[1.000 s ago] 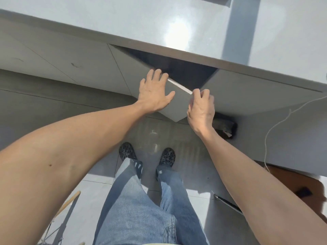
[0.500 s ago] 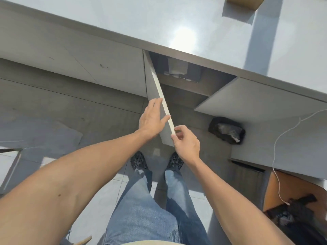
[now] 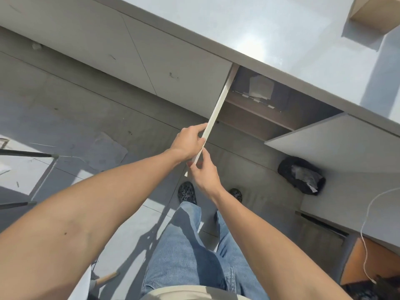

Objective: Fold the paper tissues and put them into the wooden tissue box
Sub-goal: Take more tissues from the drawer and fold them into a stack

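Note:
A grey cabinet door point(image 3: 218, 105) under the counter point(image 3: 281, 40) stands swung out edge-on toward me. My left hand point(image 3: 188, 141) grips its free edge from the left side, fingers curled over it. Just below, my right hand point(image 3: 203, 172) pinches the same edge at the door's lower corner. Inside the open cabinet, a pale pack of what look like paper tissues point(image 3: 260, 88) lies on the upper shelf. A corner of the wooden tissue box point(image 3: 372, 14) shows on the counter at the top right.
A second cabinet door point(image 3: 324, 144) stands open to the right. A black bag point(image 3: 300, 176) lies on the floor below it. A white cable point(image 3: 365, 224) hangs over an orange seat point(image 3: 368, 263). Dark chair legs point(image 3: 28, 154) reach in from the left.
The cabinet door has swung from nearly closed to wide open, toward me. Both hands followed its edge, my left shifting from flat on the face to gripping the edge.

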